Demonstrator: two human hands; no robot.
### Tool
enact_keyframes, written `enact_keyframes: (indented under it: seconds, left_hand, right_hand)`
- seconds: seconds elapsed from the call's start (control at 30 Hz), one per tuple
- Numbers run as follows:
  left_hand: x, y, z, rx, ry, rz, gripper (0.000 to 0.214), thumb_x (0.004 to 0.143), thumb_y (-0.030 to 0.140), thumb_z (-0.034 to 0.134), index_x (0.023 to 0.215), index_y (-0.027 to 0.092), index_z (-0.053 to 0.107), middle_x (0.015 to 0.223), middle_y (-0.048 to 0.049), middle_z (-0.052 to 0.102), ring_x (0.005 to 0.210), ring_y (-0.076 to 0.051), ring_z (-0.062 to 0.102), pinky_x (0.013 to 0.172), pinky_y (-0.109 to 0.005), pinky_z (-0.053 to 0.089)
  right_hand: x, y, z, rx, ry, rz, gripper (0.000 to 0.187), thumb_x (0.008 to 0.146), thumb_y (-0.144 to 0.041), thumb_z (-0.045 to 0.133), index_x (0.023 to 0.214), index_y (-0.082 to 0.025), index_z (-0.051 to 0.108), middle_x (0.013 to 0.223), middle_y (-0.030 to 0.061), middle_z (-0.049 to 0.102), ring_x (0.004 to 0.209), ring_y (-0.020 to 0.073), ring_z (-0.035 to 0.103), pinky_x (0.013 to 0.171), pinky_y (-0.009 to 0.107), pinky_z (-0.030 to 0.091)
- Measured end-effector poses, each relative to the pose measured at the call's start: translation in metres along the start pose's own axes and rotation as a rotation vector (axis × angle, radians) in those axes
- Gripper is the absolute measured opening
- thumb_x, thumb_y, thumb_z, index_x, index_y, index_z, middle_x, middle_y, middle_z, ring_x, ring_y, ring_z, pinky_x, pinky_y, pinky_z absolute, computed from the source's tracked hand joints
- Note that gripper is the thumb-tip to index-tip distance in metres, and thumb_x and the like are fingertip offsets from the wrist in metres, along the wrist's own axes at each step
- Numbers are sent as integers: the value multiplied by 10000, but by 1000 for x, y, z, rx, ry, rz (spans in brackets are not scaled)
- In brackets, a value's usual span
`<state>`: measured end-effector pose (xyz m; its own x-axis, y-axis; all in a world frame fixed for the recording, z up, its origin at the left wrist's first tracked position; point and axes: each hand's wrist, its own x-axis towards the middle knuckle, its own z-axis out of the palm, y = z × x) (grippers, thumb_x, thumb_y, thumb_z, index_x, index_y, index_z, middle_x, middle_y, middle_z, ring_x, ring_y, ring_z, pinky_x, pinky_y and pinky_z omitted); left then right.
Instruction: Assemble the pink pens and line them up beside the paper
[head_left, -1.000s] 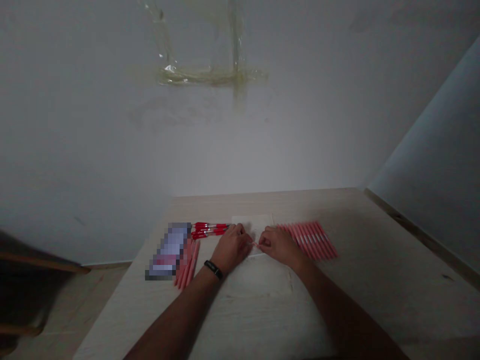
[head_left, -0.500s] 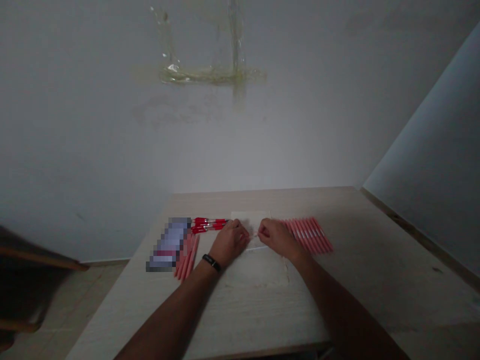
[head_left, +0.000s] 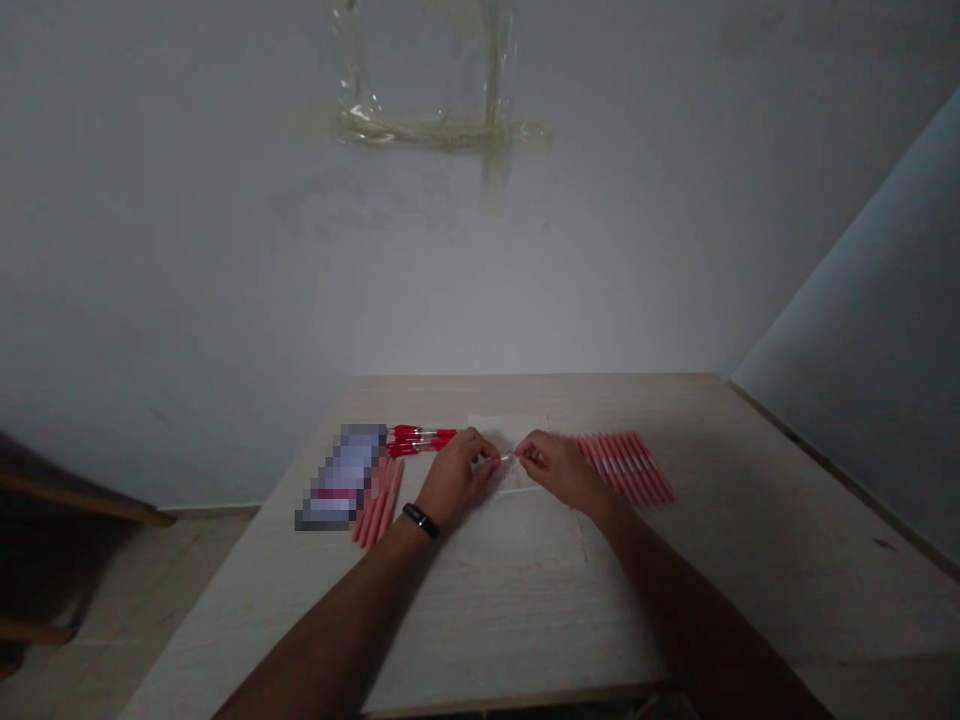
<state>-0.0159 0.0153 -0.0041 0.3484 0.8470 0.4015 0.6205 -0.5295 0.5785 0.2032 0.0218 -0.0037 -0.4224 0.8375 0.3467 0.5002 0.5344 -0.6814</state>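
Note:
My left hand (head_left: 455, 478) and my right hand (head_left: 559, 470) meet over a white sheet (head_left: 517, 520) on the pale wooden table (head_left: 750, 560). Both are closed, pinching the two ends of a thin pale pen part (head_left: 508, 458) between them. A black band sits on my left wrist. A row of several pink pen barrels (head_left: 630, 466) lies just right of my right hand. Red-capped pens (head_left: 420, 438) lie just left of my left hand.
A blurred-out flat object (head_left: 343, 490) lies at the table's left, with a few pink barrels (head_left: 379, 505) beside it. A grey wall with tape remnants (head_left: 442, 130) rises behind the table. A dark piece of furniture (head_left: 45, 540) stands at far left.
Both hands have shifted slightly away from me on the table and drawn a little apart, keeping the thin part pinched between them. The camera tilted a bit.

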Motion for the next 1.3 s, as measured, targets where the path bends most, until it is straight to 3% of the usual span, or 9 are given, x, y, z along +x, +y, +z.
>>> enact_keyframes:
  seconds: [0.4, 0.97, 1.3]
  left_hand:
    - [-1, 1, 1, 18, 27, 0, 139, 909, 260, 579, 819, 171, 636, 855, -46, 612, 802, -171, 557, 708, -279, 416]
    - [-3, -1, 4, -16, -9, -5, 130, 917, 256, 574, 851, 164, 636, 864, -50, 624, 792, -167, 558, 701, -272, 418]
    - [-3, -4, 6, -55, -53, 69, 123, 929, 229, 563, 864, 172, 651, 882, -51, 635, 826, -171, 570, 721, -272, 417]
  right_hand:
    - [0, 2, 0, -13, 30, -84, 100, 866, -134, 611, 923, -185, 676, 832, 12, 660, 714, 122, 581, 662, 227, 442]
    - [0, 3, -7, -12, -5, -121, 99, 920, -169, 603, 958, -200, 688, 894, 20, 673, 822, 137, 626, 736, 238, 462]
    - [0, 4, -7, -41, -25, -152, 81, 916, -147, 605, 906, -191, 672, 879, 24, 669, 820, 142, 622, 744, 248, 451]
